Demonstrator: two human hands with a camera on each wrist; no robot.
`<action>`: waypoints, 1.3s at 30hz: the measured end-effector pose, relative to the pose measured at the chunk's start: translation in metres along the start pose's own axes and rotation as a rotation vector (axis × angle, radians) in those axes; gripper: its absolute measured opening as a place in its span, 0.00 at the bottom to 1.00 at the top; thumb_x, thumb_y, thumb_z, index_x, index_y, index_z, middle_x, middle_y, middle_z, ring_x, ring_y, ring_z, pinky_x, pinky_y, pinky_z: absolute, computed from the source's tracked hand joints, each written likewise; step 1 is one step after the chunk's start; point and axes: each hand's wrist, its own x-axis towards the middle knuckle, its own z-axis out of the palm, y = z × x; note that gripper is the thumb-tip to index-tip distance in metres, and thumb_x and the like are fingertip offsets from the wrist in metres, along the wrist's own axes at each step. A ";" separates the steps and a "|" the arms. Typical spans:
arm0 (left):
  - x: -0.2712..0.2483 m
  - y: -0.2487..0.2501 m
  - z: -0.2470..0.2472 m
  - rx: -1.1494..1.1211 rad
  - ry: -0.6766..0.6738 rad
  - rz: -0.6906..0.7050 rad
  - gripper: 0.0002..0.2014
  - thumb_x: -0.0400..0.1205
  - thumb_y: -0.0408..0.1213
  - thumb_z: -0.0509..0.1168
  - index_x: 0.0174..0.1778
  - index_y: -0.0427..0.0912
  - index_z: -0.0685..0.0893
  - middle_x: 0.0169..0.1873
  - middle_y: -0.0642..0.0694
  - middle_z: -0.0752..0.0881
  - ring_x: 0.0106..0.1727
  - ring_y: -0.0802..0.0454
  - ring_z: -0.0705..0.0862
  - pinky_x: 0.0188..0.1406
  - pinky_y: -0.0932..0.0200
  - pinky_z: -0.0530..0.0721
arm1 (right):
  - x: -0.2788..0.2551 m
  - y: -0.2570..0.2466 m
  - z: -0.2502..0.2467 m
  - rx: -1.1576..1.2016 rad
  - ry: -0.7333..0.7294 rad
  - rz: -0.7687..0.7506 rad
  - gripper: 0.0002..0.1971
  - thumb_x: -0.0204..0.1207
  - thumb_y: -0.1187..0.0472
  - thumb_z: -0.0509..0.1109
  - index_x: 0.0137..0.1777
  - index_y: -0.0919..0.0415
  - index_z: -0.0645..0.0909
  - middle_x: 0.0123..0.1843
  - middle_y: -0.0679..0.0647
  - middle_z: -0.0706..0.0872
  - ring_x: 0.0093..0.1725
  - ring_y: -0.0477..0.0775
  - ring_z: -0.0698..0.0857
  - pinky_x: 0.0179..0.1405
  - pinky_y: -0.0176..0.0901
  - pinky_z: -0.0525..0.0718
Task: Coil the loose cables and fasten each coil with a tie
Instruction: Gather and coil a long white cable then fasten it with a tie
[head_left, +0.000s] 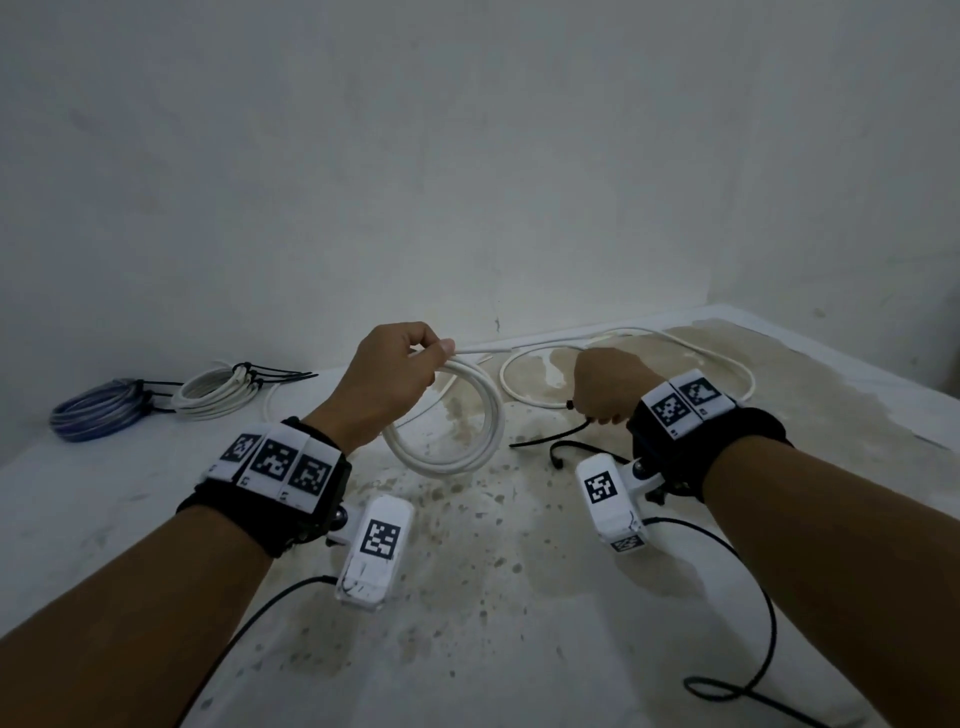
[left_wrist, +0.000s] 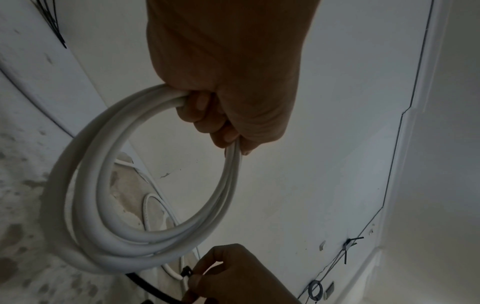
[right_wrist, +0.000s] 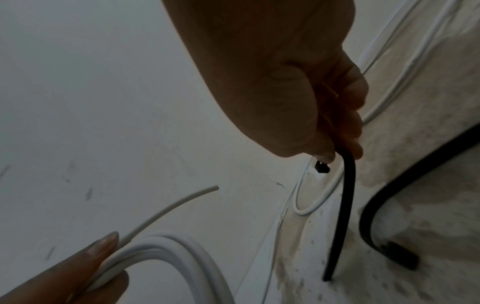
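My left hand (head_left: 400, 364) grips the top of a white cable coil (head_left: 457, 431) and holds it upright above the stained table; the coil (left_wrist: 109, 216) hangs from my curled fingers, its free end (right_wrist: 182, 200) sticking out past the thumb. To the right, my right hand (head_left: 605, 387) pinches a black cable tie (head_left: 550, 436); the tie's strap (right_wrist: 342, 216) hangs down and its head (right_wrist: 322, 167) shows below the fingers. A second black tie (head_left: 563, 449) lies on the table near the right hand. A loose white cable (head_left: 649, 364) loops behind it.
At the back left lie a blue coil (head_left: 98, 410) and a white coil (head_left: 218, 392), both bound with black ties. The table (head_left: 493, 597) meets a white wall behind; its right edge runs diagonally. Black wrist-camera leads trail near me.
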 end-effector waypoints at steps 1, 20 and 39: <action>0.001 0.001 0.000 0.001 0.002 0.008 0.14 0.84 0.44 0.67 0.34 0.42 0.84 0.23 0.48 0.79 0.18 0.59 0.66 0.21 0.65 0.67 | 0.000 0.000 -0.004 0.017 0.016 -0.001 0.16 0.80 0.66 0.63 0.29 0.61 0.72 0.29 0.53 0.77 0.35 0.56 0.82 0.33 0.42 0.81; 0.024 -0.021 -0.048 -0.171 -0.003 0.053 0.10 0.84 0.34 0.66 0.38 0.37 0.87 0.19 0.51 0.73 0.22 0.54 0.66 0.21 0.65 0.63 | 0.086 -0.095 -0.029 1.043 0.544 -0.290 0.06 0.72 0.60 0.76 0.46 0.51 0.93 0.39 0.46 0.92 0.39 0.48 0.91 0.43 0.47 0.88; 0.077 -0.081 -0.028 -0.255 0.564 0.061 0.14 0.83 0.47 0.64 0.32 0.51 0.82 0.21 0.54 0.76 0.24 0.53 0.70 0.27 0.56 0.69 | 0.114 -0.153 0.005 1.574 0.172 -0.218 0.11 0.87 0.61 0.57 0.50 0.64 0.80 0.34 0.60 0.86 0.25 0.53 0.85 0.27 0.50 0.88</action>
